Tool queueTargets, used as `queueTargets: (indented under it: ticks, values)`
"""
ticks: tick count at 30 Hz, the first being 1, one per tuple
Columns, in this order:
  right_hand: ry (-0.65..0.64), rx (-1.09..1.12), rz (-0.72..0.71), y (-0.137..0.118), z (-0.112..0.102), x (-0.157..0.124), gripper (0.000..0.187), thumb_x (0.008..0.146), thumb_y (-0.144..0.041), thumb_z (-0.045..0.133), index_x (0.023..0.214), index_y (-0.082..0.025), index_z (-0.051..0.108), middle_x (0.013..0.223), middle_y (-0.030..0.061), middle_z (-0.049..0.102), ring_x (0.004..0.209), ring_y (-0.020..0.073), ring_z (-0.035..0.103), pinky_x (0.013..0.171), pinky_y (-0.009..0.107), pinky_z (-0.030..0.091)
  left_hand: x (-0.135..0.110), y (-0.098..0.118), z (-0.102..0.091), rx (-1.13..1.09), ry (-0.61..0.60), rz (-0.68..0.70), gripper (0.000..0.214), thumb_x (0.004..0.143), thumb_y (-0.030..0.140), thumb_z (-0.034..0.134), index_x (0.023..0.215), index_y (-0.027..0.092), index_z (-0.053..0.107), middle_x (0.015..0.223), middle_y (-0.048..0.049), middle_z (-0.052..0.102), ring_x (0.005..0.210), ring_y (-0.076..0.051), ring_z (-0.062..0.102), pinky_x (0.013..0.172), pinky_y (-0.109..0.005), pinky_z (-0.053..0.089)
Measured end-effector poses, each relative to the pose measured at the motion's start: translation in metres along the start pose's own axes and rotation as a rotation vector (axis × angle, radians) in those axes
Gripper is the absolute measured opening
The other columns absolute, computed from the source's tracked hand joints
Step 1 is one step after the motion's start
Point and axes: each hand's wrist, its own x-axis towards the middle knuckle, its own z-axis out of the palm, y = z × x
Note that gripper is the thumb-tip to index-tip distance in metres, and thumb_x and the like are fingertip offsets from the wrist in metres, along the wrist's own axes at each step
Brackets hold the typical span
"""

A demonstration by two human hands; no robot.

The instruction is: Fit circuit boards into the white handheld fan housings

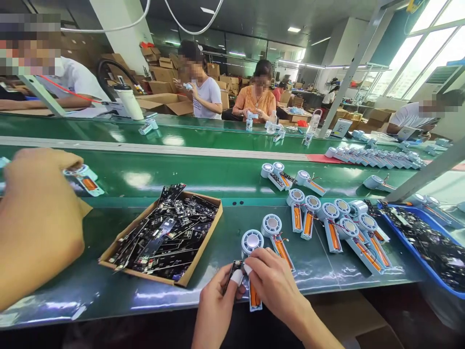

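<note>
A: In the head view, how much room surrounds the cardboard tray [192, 265]?

B: The front edge of the bench [119, 291] runs just below its near corner. A strip of tabletop separates its right wall from the left hand [214, 303]. Its far side reaches the green belt [189, 169].

A: And the surface?

B: Dark green and glossy, streaked with reflections. Well beyond the tray, people work in front of stacked cartons [165, 72].

A: The hands?

B: Right of the tray, the left hand grips a circuit board [236, 265]. The right hand [274, 281] bends its fingertips against the board's end; whether they pinch anything, I cannot tell. Under them lies a fan unit [252, 241], its handle reaching the front edge.

A: Obstacles?

B: Left of the tray, a co-worker's hand [47, 162] stretches over another fan unit [87, 180]. Farther right of it, more fan units [330, 212] cluster, then a blue bin [417, 259] and a slanting metal post [425, 177].
</note>
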Motion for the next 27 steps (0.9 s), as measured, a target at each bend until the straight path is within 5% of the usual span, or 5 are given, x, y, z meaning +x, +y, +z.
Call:
queueTargets:
  ticks: [5, 18, 27]
  values:
    - [0.007, -0.175, -0.076, -0.005, 0.001, 0.003, 0.016, 0.090, -0.005, 0.059, 0.083, -0.020, 0.062, 0.083, 0.0025, 0.064, 0.070, 0.0188, 0.055, 0.059, 0.030, 0.037, 0.000, 0.004, -0.003, 0.172, 0.036, 0.059, 0.039, 0.078, 0.057, 0.061, 0.073, 0.019, 0.069, 0.059, -0.0022, 0.068, 0.058, -0.020, 0.065, 0.058, -0.029, 0.053]
    - [-0.060, -0.328, -0.096, -0.007, 0.005, 0.004, 0.018, 0.086, -0.008, 0.070, 0.076, -0.018, 0.059, 0.080, 0.0021, 0.062, 0.068, 0.0187, 0.055, 0.056, 0.031, 0.034, -0.002, -0.003, -0.001, 0.389, 0.136, 0.291, 0.036, 0.089, 0.049, 0.052, 0.083, 0.022, 0.075, 0.062, -0.0016, 0.074, 0.050, -0.019, 0.066, 0.049, -0.026, 0.053]
    - [-0.193, -0.344, -0.080, -0.010, 0.003, 0.009, 0.017, 0.090, -0.010, 0.069, 0.077, -0.018, 0.060, 0.080, 0.0042, 0.062, 0.071, 0.0211, 0.058, 0.057, 0.032, 0.038, -0.002, -0.015, -0.007, 0.527, 0.171, 0.593, 0.029, 0.095, 0.032, 0.051, 0.099, 0.019, 0.076, 0.093, -0.0133, 0.081, 0.082, -0.027, 0.078, 0.074, -0.034, 0.061]
